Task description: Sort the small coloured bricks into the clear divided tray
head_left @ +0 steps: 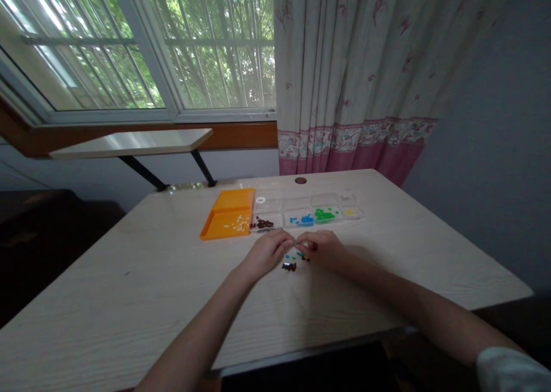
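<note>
My left hand [270, 249] and my right hand [323, 248] meet above the table, thumbs and fingers pinched together. A tiny green piece [295, 242] shows between their fingertips; it looks like a building brick, but is too small to be sure. Something dark reddish-brown [313, 246] shows at the right hand's fingers, partly hidden. Just below the hands lies a cluster of dark brown pieces [289, 267], with a few loose blue pieces [298, 253] and a green piece [294, 258] close by.
Beyond the hands stands a clear compartment tray [282, 214] holding brown pieces [263, 223], blue pieces [306, 219], green pieces [323, 214] and yellow pieces [350, 212]. An orange tray [210, 225] with white pieces [241, 223] adjoins its left side. A raised shelf [142, 142] stands at the back left.
</note>
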`<state>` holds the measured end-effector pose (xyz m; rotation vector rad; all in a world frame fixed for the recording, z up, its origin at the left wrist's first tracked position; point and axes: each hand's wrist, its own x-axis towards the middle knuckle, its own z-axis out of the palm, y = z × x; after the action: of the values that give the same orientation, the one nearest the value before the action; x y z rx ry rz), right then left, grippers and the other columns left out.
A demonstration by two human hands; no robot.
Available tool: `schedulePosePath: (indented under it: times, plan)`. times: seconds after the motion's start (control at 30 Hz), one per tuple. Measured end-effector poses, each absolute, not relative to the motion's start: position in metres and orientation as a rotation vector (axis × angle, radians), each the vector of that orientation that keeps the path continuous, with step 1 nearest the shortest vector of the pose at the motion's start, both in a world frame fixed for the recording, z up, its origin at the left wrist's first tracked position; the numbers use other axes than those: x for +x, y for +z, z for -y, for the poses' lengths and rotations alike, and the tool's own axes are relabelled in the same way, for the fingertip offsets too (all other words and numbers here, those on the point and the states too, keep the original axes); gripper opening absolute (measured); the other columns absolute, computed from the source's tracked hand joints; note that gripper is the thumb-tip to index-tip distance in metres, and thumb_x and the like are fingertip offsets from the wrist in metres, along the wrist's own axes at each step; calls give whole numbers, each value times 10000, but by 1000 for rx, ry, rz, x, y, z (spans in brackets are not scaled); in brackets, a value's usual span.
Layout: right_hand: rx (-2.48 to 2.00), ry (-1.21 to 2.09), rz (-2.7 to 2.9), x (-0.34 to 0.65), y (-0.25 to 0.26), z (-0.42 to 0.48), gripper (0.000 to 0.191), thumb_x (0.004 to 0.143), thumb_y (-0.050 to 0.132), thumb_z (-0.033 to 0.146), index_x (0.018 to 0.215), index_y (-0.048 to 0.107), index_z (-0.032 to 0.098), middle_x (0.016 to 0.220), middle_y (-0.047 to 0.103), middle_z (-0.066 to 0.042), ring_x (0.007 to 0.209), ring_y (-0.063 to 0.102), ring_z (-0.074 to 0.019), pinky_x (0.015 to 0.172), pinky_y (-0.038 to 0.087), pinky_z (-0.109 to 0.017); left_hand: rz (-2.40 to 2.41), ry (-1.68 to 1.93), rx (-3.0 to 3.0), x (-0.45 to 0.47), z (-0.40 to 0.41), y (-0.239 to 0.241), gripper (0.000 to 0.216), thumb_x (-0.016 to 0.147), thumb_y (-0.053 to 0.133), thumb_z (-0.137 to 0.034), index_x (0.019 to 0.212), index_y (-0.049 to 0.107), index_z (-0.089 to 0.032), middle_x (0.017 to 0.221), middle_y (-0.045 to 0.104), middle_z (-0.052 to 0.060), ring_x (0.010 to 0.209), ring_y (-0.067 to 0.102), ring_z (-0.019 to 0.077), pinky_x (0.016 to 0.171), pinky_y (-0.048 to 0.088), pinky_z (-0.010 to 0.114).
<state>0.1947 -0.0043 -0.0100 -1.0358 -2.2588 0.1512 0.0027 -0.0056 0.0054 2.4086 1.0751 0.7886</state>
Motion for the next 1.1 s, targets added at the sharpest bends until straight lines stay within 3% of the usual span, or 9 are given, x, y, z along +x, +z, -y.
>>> schedulePosePath:
  times: [0.4, 0.67, 0.9, 1.1]
  plan:
    - [-1005, 152, 2223, 197, -11, 1, 188, 792, 546, 351, 769, 650, 197, 505, 553, 37, 459, 470, -75, 509, 339, -183, -1077, 753, 2397, 2, 7, 9, 244, 865, 408, -272, 765, 595, -150, 740, 576, 28, 717, 510, 120, 662, 376, 214]
    - [-949, -125, 2010, 220, 5, -12, 225, 806, 525, 345, 724, 653, 179, 443, 487, 38, 423, 448, -76, 496, 356, -182, -1008, 307, 2208, -15, 9, 17, 238, 691, 622, -364, 675, 556, -136, 597, 485, -40, 537, 412, 71, 481, 282, 173]
    - [-921, -153, 1977, 225, 9, -14, 193, 794, 547, 320, 726, 646, 170, 438, 465, 44, 410, 435, -71, 480, 360, -180, -948, 245, 2281, -10, 12, 21, 236, 700, 624, -322, 889, 608, -181, 641, 516, -44, 569, 450, 78, 509, 294, 170]
    - [-909, -168, 1966, 225, 9, -13, 188, 798, 544, 320, 730, 645, 176, 443, 475, 43, 411, 433, -70, 478, 366, -179, -919, 264, 2337, -7, 11, 15, 176, 754, 576, -307, 875, 633, -193, 710, 590, -12, 625, 498, 100, 554, 339, 178]
